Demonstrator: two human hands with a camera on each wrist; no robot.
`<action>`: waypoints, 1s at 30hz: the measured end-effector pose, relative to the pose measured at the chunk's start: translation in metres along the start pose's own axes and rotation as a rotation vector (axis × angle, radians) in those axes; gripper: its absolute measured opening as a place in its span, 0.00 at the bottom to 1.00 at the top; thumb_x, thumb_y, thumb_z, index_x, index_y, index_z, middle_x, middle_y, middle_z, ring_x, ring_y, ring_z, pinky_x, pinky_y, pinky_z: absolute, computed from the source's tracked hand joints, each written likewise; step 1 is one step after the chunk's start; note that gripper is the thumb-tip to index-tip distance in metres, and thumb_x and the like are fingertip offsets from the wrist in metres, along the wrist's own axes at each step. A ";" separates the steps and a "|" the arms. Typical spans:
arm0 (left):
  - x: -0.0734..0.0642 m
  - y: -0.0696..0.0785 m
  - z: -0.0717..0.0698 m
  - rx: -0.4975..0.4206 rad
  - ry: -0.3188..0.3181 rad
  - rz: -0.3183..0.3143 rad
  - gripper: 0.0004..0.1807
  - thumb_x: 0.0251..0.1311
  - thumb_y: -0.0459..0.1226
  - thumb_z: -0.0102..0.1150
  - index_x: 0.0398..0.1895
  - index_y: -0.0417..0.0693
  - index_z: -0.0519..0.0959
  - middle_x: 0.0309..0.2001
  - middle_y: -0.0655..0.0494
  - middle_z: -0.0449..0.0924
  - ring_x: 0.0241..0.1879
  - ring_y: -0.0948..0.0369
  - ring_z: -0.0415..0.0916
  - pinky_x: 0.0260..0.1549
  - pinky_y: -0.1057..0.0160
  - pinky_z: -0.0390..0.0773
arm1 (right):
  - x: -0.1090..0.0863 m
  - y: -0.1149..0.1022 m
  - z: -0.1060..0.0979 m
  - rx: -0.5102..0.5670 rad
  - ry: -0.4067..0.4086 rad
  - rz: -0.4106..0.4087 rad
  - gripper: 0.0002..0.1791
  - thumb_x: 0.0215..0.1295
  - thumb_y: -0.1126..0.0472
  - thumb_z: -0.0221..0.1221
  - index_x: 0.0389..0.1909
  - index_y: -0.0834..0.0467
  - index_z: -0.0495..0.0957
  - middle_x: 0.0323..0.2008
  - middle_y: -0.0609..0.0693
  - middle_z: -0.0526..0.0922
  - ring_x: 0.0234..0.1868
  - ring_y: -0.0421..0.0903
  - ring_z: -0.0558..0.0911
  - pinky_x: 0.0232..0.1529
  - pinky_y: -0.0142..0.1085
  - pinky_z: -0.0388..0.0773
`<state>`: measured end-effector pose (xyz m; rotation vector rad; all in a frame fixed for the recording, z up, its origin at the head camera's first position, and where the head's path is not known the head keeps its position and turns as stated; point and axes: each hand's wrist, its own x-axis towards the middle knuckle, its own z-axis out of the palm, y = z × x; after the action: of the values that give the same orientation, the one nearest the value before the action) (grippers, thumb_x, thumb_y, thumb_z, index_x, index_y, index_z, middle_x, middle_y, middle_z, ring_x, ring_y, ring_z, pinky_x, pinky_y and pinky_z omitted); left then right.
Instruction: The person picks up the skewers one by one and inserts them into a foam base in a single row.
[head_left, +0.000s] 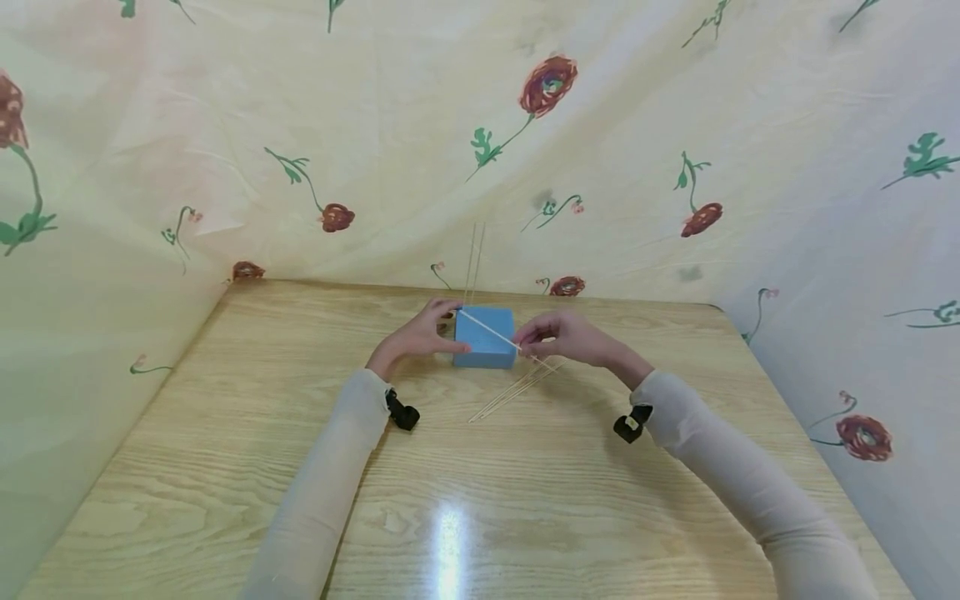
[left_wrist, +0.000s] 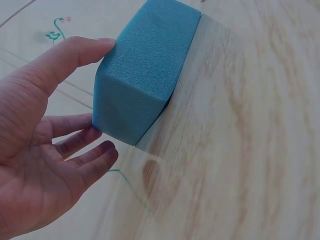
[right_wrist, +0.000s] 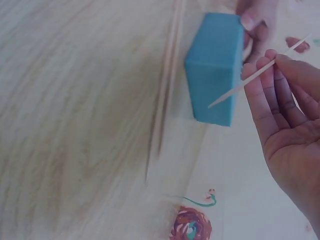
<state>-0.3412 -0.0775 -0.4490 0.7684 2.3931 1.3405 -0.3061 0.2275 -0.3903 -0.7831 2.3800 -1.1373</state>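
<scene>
A blue foam block (head_left: 480,360) rests on the wooden table near its far edge. My left hand (head_left: 423,331) holds it at the left side, with the thumb (left_wrist: 85,51) on one edge and the index and middle fingertips at another. Between thumb and fingertips, my right hand (head_left: 566,336) pinches a thin wooden skewer (right_wrist: 250,77), which slants across the block's top in the head view. One tapered end shows in front of the block in the right wrist view. Two more skewers (head_left: 470,265) stand upright at the block's back left.
Several loose skewers (head_left: 510,394) lie on the wooden table (head_left: 525,500), in front of and to the right of the block. A flowered cloth (head_left: 420,150) hangs behind the table and along both sides. Black wrist cameras (head_left: 403,412) sit at both cuffs.
</scene>
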 end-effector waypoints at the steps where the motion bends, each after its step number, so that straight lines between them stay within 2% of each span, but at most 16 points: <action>1: 0.000 0.000 0.000 0.001 -0.001 0.000 0.48 0.64 0.41 0.69 0.82 0.45 0.52 0.79 0.43 0.45 0.77 0.43 0.53 0.72 0.39 0.63 | 0.000 0.000 -0.002 0.020 0.005 0.011 0.14 0.70 0.62 0.64 0.54 0.62 0.84 0.47 0.62 0.87 0.48 0.64 0.85 0.47 0.45 0.86; 5: 0.000 0.000 0.000 0.002 -0.004 0.002 0.48 0.64 0.40 0.69 0.82 0.45 0.52 0.78 0.42 0.45 0.77 0.43 0.52 0.72 0.39 0.63 | 0.001 0.000 -0.008 0.107 0.026 0.029 0.17 0.72 0.64 0.62 0.57 0.66 0.81 0.48 0.68 0.85 0.49 0.66 0.85 0.48 0.44 0.87; 9: 0.000 0.000 -0.001 0.000 -0.009 0.004 0.48 0.64 0.40 0.69 0.82 0.45 0.52 0.78 0.43 0.44 0.76 0.43 0.52 0.72 0.39 0.63 | 0.001 0.001 -0.013 0.167 0.053 0.004 0.17 0.72 0.66 0.61 0.57 0.72 0.79 0.48 0.71 0.84 0.49 0.66 0.85 0.49 0.49 0.87; 14: -0.001 0.000 -0.001 0.003 -0.012 0.005 0.48 0.65 0.40 0.68 0.82 0.45 0.52 0.79 0.42 0.44 0.76 0.43 0.52 0.71 0.39 0.64 | 0.002 0.001 -0.015 0.217 0.112 -0.055 0.14 0.72 0.69 0.60 0.54 0.72 0.80 0.45 0.67 0.85 0.47 0.63 0.86 0.49 0.56 0.85; 17: -0.001 0.000 -0.001 0.008 -0.011 0.004 0.48 0.65 0.41 0.68 0.82 0.45 0.51 0.79 0.42 0.44 0.77 0.43 0.52 0.71 0.39 0.64 | 0.005 0.002 -0.016 0.239 0.157 -0.085 0.12 0.72 0.69 0.59 0.52 0.70 0.80 0.44 0.64 0.85 0.45 0.59 0.87 0.49 0.53 0.86; 22: -0.002 0.001 -0.001 0.009 -0.010 0.000 0.48 0.65 0.42 0.68 0.82 0.46 0.52 0.79 0.43 0.43 0.77 0.43 0.52 0.72 0.39 0.63 | 0.011 0.003 -0.017 0.278 0.240 -0.119 0.11 0.72 0.69 0.60 0.50 0.70 0.79 0.40 0.53 0.86 0.42 0.49 0.88 0.47 0.46 0.87; 25: -0.003 0.002 0.000 0.011 -0.005 -0.003 0.48 0.65 0.42 0.68 0.82 0.48 0.52 0.79 0.43 0.44 0.77 0.44 0.52 0.72 0.39 0.63 | 0.014 0.002 -0.017 0.313 0.274 -0.132 0.10 0.72 0.68 0.60 0.49 0.71 0.78 0.39 0.50 0.86 0.41 0.46 0.88 0.48 0.44 0.87; 30: -0.004 0.003 0.000 0.016 0.002 -0.010 0.48 0.64 0.42 0.69 0.82 0.48 0.52 0.80 0.44 0.43 0.77 0.44 0.52 0.72 0.39 0.63 | 0.020 -0.003 -0.017 0.361 0.314 -0.153 0.09 0.72 0.67 0.60 0.48 0.68 0.78 0.39 0.50 0.85 0.42 0.46 0.87 0.49 0.42 0.87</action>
<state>-0.3370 -0.0785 -0.4460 0.7582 2.4087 1.3207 -0.3296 0.2233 -0.3799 -0.7117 2.2751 -1.8072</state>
